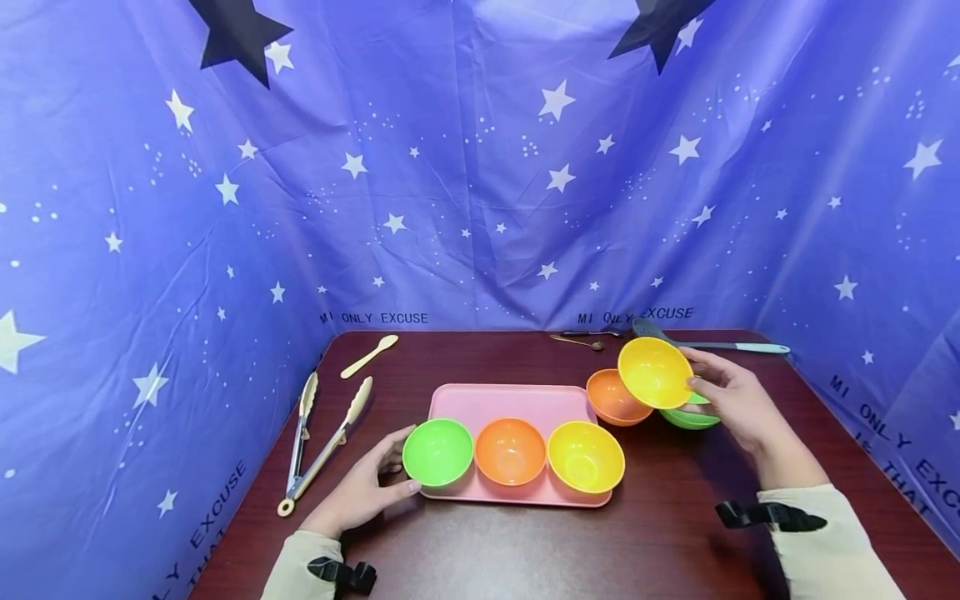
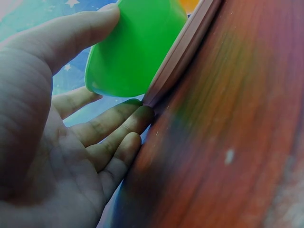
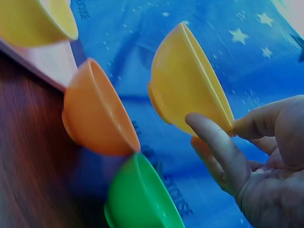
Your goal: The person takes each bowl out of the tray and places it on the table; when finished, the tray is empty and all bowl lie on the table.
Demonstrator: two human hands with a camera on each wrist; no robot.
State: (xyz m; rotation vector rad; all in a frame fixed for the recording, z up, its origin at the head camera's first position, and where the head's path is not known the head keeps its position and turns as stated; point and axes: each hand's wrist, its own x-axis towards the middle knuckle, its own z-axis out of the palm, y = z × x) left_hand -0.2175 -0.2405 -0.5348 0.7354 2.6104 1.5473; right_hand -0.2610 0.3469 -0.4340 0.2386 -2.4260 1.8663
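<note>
Yellow, glossy, probably moulded plastic: the held bowl point(image 1: 655, 372) is raised off the bench point(image 1: 510, 550), right of the pink tray point(image 1: 510, 402), tilted. Right hand point(image 1: 738, 404): thumb and fingers pinch it at the rim and outer wall. Judged light, stiff, unlikely to break; smooth wall may slip. Best hold: the rim, thumb at the lip, fingers bracing the outside. Left hand point(image 1: 375, 483): at the tray's left end, fingers relaxed and spread, gripping nothing; thumb contact with the green bowl point(image 1: 438, 452) uncertain. Along the tray, rightward from that: orange bowl point(image 1: 511, 452), yellow bowl point(image 1: 586, 457). Right of the tray: second orange bowl point(image 1: 615, 400), second green bowl point(image 1: 690, 418). Left of the tray: tongs point(image 1: 321, 461).
</note>
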